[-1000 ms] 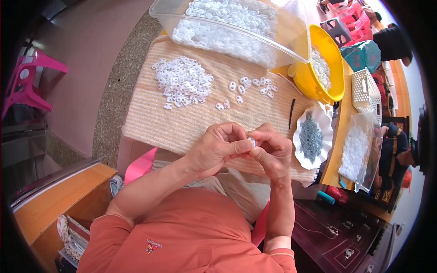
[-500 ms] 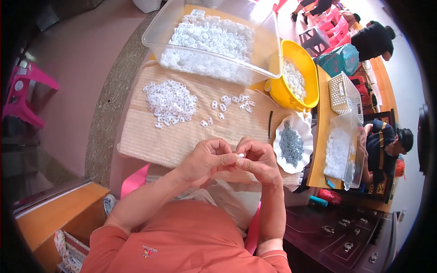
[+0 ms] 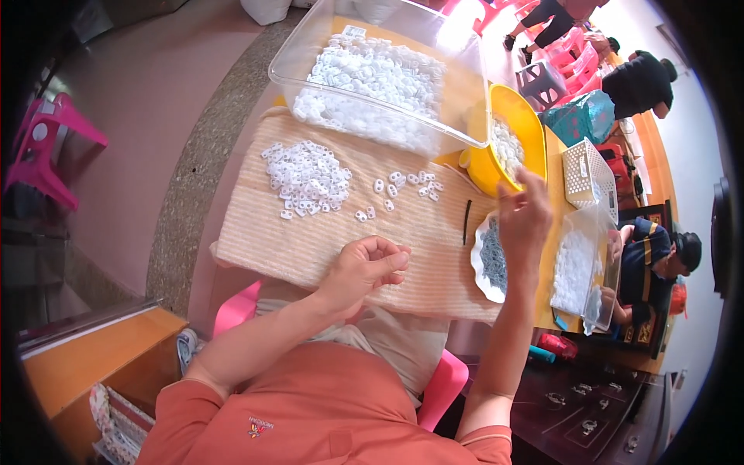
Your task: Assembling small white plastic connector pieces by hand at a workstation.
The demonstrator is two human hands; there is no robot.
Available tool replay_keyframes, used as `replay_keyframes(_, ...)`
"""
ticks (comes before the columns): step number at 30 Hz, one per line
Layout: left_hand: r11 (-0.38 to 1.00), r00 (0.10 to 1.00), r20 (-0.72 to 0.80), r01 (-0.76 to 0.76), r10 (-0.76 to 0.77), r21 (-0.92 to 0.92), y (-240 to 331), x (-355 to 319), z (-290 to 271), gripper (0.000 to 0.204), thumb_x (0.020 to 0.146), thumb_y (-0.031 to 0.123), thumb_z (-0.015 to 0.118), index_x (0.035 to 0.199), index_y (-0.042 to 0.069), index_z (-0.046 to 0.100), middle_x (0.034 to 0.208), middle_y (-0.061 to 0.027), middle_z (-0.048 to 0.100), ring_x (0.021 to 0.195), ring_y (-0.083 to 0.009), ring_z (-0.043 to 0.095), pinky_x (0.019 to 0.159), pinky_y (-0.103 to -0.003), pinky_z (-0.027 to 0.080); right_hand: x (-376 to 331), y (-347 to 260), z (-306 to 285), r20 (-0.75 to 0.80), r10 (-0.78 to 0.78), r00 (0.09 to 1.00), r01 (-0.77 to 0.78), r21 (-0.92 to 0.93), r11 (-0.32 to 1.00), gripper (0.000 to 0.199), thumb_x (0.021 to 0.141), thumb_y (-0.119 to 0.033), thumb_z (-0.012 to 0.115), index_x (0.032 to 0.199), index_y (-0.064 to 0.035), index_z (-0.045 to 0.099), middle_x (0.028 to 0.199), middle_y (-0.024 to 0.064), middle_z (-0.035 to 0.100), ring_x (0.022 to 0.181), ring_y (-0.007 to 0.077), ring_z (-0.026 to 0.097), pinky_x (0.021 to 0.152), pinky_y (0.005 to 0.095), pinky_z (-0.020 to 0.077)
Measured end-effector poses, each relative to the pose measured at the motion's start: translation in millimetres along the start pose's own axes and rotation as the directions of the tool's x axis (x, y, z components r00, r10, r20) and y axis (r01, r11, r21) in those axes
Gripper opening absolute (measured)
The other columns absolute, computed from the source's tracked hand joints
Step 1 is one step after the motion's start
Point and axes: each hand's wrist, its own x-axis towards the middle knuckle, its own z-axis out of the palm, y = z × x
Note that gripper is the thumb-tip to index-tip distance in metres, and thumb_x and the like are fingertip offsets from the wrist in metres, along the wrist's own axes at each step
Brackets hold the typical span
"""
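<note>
Above the near edge of the striped cloth [image 3: 294,244], my left hand [image 3: 360,267] is closed, thumb against curled fingers; whatever it may hold is hidden. My right hand [image 3: 527,213] is raised beside the near rim of the yellow basin [image 3: 529,124], over the scalloped white dish [image 3: 482,280]. Its fingers are curled and blurred, so their grip is unclear. White pieces [image 3: 508,151] lie in the basin, and small grey-blue parts [image 3: 492,256] fill the dish. A heap of small white two-holed pieces [image 3: 310,178] rests on the cloth, with several loose ones [image 3: 390,186] to its right.
A clear plastic bin [image 3: 380,128] of white pieces stands at the far side. A thin black strip [image 3: 466,222] lies left of the dish. At right are a white perforated basket [image 3: 585,174], another clear bin [image 3: 573,263] and a seated person [image 3: 651,260]. A pink stool [image 3: 58,151] stands far left.
My hands have come apart from around a small white piece. The right one has moved right and away from me to the basin's rim; the left stays near the cloth's edge.
</note>
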Motion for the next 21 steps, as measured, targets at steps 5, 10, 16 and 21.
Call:
replay_keyframes(5, 0.999, 0.998, -0.056, -0.026, 0.027, 0.019, -1.5, -3.6, 4.2, 0.011, 0.086, 0.010, 0.067, 0.089, 0.004, 0.059, 0.093, -0.0044, 0.063, 0.078, -0.0091, 0.058, 0.072, -0.024, 0.050, -28.0, -37.8, 37.1, 0.487, 0.106, 0.867, -0.203, 0.151, 0.968, 0.019, 0.080, -0.014, 0.068, 0.097, -0.0054, 0.067, 0.090, 0.0122, 0.066, 0.081, 0.0282, 0.065, 0.070, 0.0354, 0.0514)
replay_keyframes(10, 0.999, 0.998, -0.024, -0.052, 0.053, 0.011, -7.7, -2.8, 3.9, 0.010, 0.086, 0.010, 0.068, 0.090, 0.005, 0.060, 0.091, -0.0026, 0.063, 0.075, -0.0078, 0.058, 0.070, -0.022, 0.050, -29.7, -36.7, 56.4, 0.446, 0.010, 0.895, -0.046, 0.069, 0.997, 0.016, 0.084, -0.012, 0.063, 0.098, -0.0052, 0.068, 0.090, 0.0121, 0.063, 0.076, 0.0298, 0.064, 0.068, 0.0379, 0.0488)
replay_keyframes(16, 0.999, 0.999, -0.039, -0.030, 0.032, 0.040, -6.0, -4.7, 3.6, 0.008, 0.086, 0.008, 0.066, 0.090, 0.004, 0.060, 0.091, -0.0029, 0.063, 0.075, -0.0083, 0.058, 0.070, -0.022, 0.050, -24.2, -29.5, 68.1, 0.535, -0.082, 0.841, 0.076, 0.032, 0.997, 0.016, 0.086, -0.013, 0.059, 0.099, -0.0094, 0.067, 0.091, 0.0124, 0.060, 0.082, 0.0332, 0.062, 0.072, 0.0408, 0.0474)
replay_keyframes(21, 0.999, 0.999, -0.042, -0.034, 0.035, 0.029, -6.7, -4.6, 5.5, 0.010, 0.087, 0.009, 0.066, 0.092, 0.004, 0.060, 0.090, -0.0026, 0.062, 0.075, -0.0089, 0.059, 0.070, -0.023, 0.051, -32.0, -26.8, 72.2, 0.521, -0.109, 0.846, 0.142, -0.024, 0.990, 0.009, 0.088, -0.011, 0.057, 0.092, -0.0045, 0.062, 0.090, 0.0123, 0.059, 0.080, 0.0339, 0.061, 0.069, 0.0412, 0.0469)
